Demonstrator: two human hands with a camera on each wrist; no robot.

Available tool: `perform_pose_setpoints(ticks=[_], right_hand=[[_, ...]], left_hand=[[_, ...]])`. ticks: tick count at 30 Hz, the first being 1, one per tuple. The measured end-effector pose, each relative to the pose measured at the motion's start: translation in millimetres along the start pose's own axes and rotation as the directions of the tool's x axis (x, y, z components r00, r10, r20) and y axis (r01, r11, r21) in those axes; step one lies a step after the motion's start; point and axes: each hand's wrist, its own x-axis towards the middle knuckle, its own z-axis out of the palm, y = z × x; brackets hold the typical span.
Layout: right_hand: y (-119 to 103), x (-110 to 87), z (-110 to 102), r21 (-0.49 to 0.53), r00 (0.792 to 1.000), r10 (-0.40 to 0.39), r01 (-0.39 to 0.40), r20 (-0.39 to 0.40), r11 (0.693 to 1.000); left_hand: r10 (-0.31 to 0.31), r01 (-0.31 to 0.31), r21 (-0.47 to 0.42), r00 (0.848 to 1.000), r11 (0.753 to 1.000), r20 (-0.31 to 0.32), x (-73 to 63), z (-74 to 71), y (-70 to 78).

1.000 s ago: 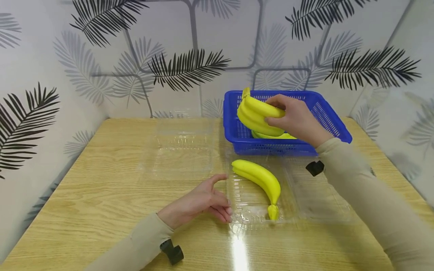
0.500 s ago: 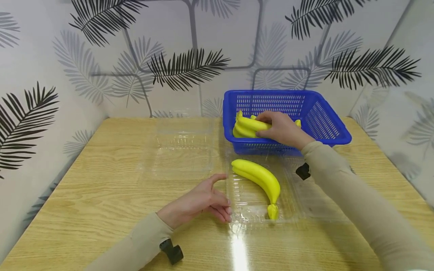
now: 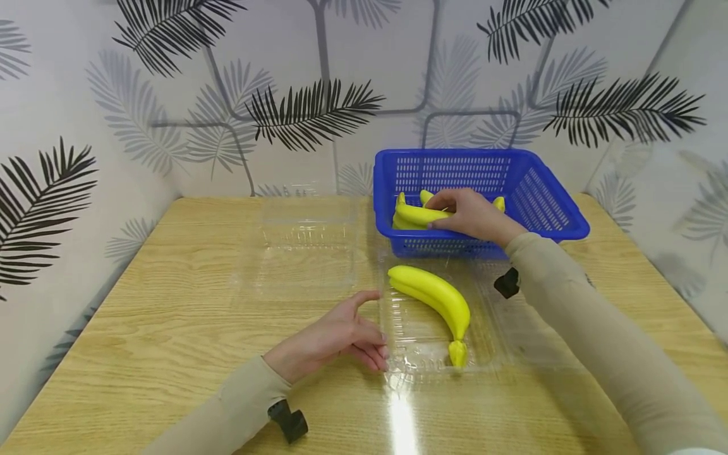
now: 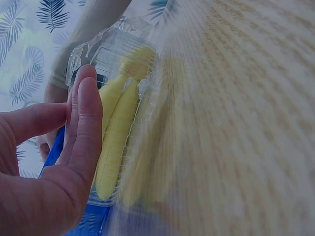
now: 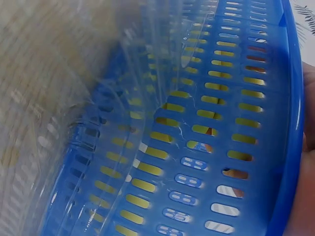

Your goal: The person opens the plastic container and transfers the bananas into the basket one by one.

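In the head view my right hand [image 3: 474, 215] reaches into a blue plastic basket [image 3: 546, 196], fingers and thumb around a yellow banana bunch [image 3: 415, 215]. In the right wrist view the basket wall [image 5: 268, 113] hides most of the bunch, and yellow shows through its slots. My left hand [image 3: 341, 335] lies at the left side of a clear plastic clamshell box [image 3: 409, 363]. Its straight fingers [image 4: 88, 113] touch the box wall in the left wrist view. A joined pair of bananas [image 3: 438, 300] rests inside that box, stem end toward me.
Another clear clamshell box [image 3: 307, 265], lid raised, stands to the left on the wooden table [image 3: 170, 328]. The first box's lid [image 3: 540, 335] lies folded out to the right, under my right forearm. More banana tips [image 3: 499, 203] show in the basket. A leaf-patterned wall [image 3: 318, 63] rises behind.
My right hand has lowered the banana bunch from above the basket rim down into the basket, shifting slightly left. My left hand and the bananas in the box have stayed put.
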Motion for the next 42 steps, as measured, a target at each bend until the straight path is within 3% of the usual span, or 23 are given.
perform_pose_setpoints(ticks=[9, 13, 17, 22, 27, 35, 42], right_hand=[[-4, -9.6, 0, 0.137, 0.996, -0.01, 0.022, -0.089, 0.99], [-16, -25.7, 3, 0.161, 0.985, -0.03, 0.057, -0.168, 0.985], [-32, -48.7, 9, 0.147, 0.974, -0.099, 0.13, -0.202, 0.98], [-43, -75.9, 22, 0.085, 0.973, -0.182, 0.195, -0.141, 0.977], [-42, -91.1, 36, 0.003, 0.972, -0.225, 0.226, -0.075, 0.974], [-32, -100.4, 53, -0.089, 0.988, -0.152, 0.153, 0.014, 0.984], [-29, -101.2, 60, -0.177, 0.99, -0.121, 0.133, 0.075, 0.975]], left_hand=[[0.003, -0.003, 0.009, 1.0, 1.0, 0.003, -1.1, 0.1, 0.5], [0.002, -0.002, 0.014, 1.0, 1.0, -0.001, -1.2, 0.7, 0.6], [-0.001, 0.001, 0.016, 1.0, 1.0, -0.003, -0.5, 1.2, 1.1], [-0.003, 0.004, 0.015, 1.0, 1.0, -0.001, -0.8, 1.4, 1.8], [-0.011, 0.011, 0.004, 1.0, 1.0, -0.002, -0.9, 1.0, 1.2], [-0.011, 0.011, -0.005, 1.0, 1.0, 0.001, -0.4, 1.5, -0.4], [-0.004, 0.004, -0.001, 1.0, 1.0, 0.003, -0.5, 1.5, -1.0]])
